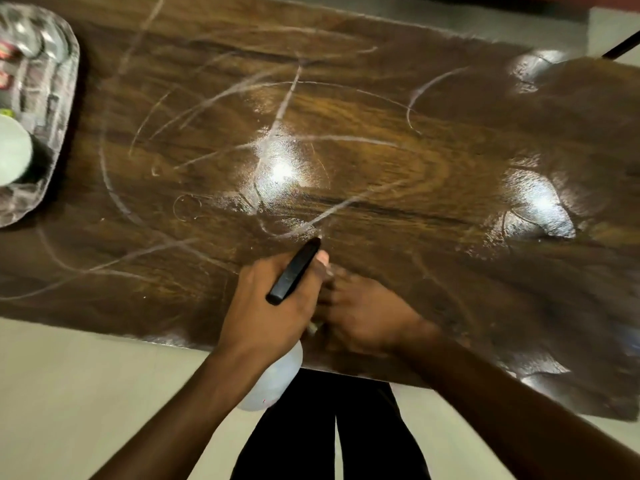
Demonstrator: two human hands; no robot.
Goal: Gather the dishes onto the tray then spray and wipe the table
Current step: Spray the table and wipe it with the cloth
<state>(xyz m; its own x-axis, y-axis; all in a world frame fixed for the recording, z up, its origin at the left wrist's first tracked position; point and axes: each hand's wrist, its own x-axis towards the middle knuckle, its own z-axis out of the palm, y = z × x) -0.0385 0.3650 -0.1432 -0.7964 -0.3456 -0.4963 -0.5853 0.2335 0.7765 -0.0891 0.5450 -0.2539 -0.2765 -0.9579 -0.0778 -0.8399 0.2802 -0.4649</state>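
The table (pixel 381 109) is the thing being worked on, a dark wood-grain top crossed by pale curved streaks and bright glare patches, which suggests it is already wet or smeared in places. At the table's far left end sits the tray (pixel 71 81), with the dishes on it, among them a white cup (pixel 12 150). The rest are too blurred to name. No dishes show elsewhere on the table, so the gathering looks done and the spray step is the one in hand. Over the table's near edge, about midway along it, the left hand (pixel 273 306) has its fingers curled round the neck of the spray bottle (pixel 277 382). The pale body hangs below the table's edge while the black spray head (pixel 294 271) points out across the top toward the streaked middle, probably so that the mist lands on the wood rather than the floor. The right hand (pixel 363 313) lies just beside the bottle's neck, above the table's near edge, its fingers bent toward it. It is blurred, and I cannot tell whether it grips anything or merely steadies the bottle. No cloth is plainly visible.
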